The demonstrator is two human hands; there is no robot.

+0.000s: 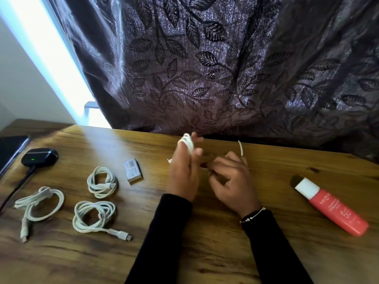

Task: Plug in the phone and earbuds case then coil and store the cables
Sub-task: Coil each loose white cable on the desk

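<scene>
A white cable [187, 142] is wound in loops around the raised fingers of the left hand [182, 173], above the wooden table [205, 253] near its far edge. The loops sit around the fingertips, which are blurred; the fingers stand mostly straight with the cable wrapped round them, and the thumb appears to press against the loops. A free length of the same cable [240, 147] rises in a short arc just right of the coil and runs down into the right hand [231, 181], whose fingers are curled around it; the exact pinch point is hidden by the knuckles. A thin beaded bracelet [253, 215] circles the right wrist, and both arms wear black sleeves [164, 238].

Three further white cables lie coiled on the left part of the table: one small coil [102, 182] toward the far side, one coil [96, 217] nearer, with its plug pointing right, and one looser coil [39, 203] furthest left, with its plug pointing toward the near edge. A dark earbuds case [40, 157] sits at far left showing a green light, with a black cable [16, 189] leading from it toward the near left. The phone [11, 149] lies at the left edge, just beside the case and partly out of view; whether it is plugged in cannot be told.

A small grey box [132, 170] lies between the small coil and the left hand. A red tube with a white cap [330, 206] lies at right, well apart from the hands. A dark leaf-patterned curtain [225, 68] hangs behind the table.
</scene>
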